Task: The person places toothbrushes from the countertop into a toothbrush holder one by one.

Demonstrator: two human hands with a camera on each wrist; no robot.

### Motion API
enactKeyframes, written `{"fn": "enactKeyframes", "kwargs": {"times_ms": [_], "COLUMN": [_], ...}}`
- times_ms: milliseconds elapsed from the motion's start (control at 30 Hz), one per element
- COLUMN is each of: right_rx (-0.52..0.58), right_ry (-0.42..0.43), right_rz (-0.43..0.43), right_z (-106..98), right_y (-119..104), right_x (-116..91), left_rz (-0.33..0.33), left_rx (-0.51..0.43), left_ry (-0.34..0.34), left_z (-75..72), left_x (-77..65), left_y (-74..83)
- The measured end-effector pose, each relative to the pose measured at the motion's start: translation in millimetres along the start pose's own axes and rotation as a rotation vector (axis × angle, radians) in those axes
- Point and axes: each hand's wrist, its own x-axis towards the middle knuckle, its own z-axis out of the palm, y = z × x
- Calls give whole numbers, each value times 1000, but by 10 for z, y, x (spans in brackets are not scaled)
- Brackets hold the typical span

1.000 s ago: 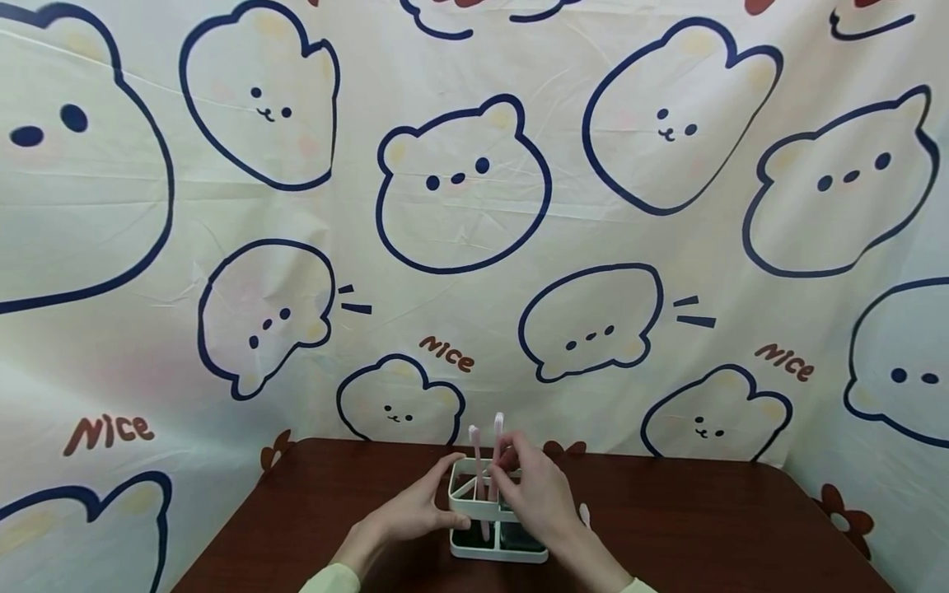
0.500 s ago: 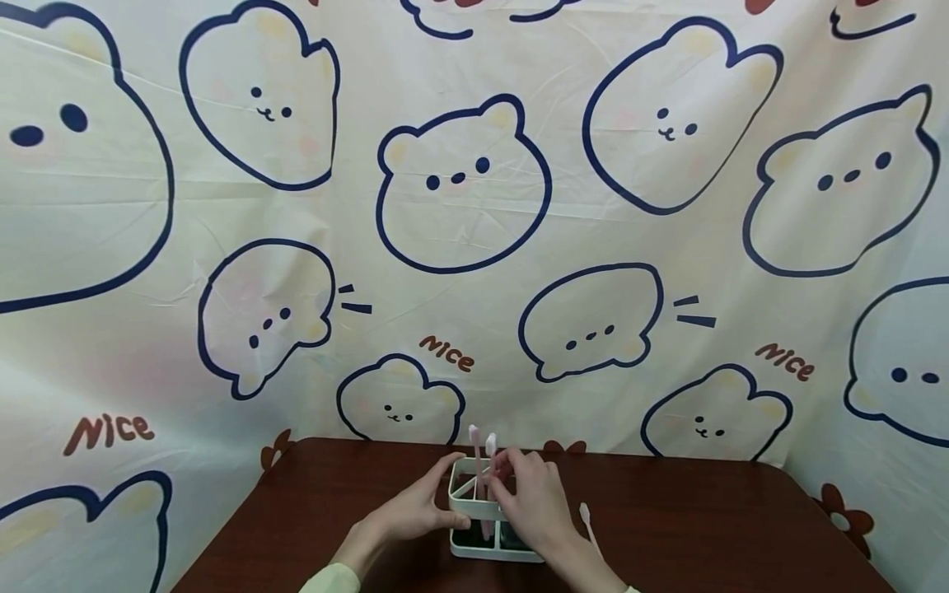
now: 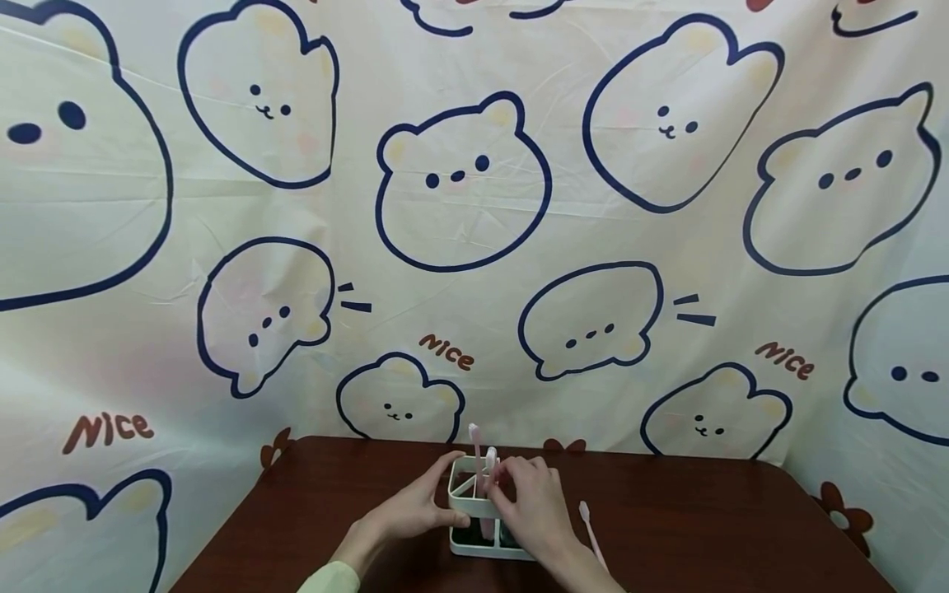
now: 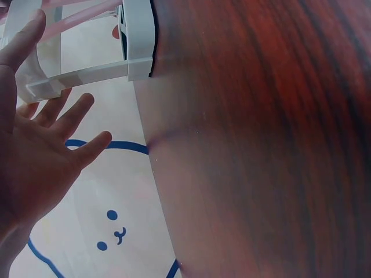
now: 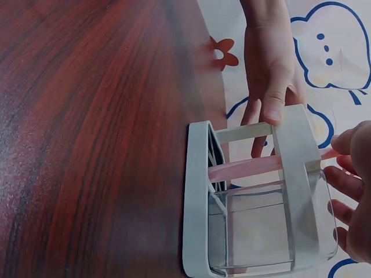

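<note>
A white two-tier toothbrush holder [image 3: 474, 505] stands on the table. My left hand [image 3: 415, 506] grips its upper frame from the left, thumb in front and fingers behind; in the left wrist view the lower fingers of the hand [image 4: 40, 156] spread away from the post. One pink toothbrush [image 3: 475, 436] stands head up in a compartment. Beside it, my right hand [image 3: 535, 511] pinches a second pink toothbrush [image 3: 491, 461] just under its head. From the right wrist view, a pink handle [image 5: 246, 168] passes down through the tiers to the base, next to a clear cup [image 5: 258, 226].
A third toothbrush [image 3: 591, 531] with a pale head lies on the dark wood table [image 3: 689, 527], right of the right forearm. Behind the table hangs a cream cloth [image 3: 474, 329] printed with bear faces.
My right hand has lowered the second toothbrush into the holder, so its head is now below the first one's. The left hand keeps its grip. More of the toothbrush on the table shows.
</note>
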Motion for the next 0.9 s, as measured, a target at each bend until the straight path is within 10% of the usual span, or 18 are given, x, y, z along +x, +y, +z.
{"fn": "enactKeyframes", "kwargs": {"times_ms": [900], "right_rx": [145], "right_ry": [-18], "right_rz": [143], "right_z": [-375], "right_y": [339], "right_x": [-225], "left_rz": [1], "left_rx": [18], "left_ry": [15], "left_z": [15], "left_x": [-19], "left_y": [7]}}
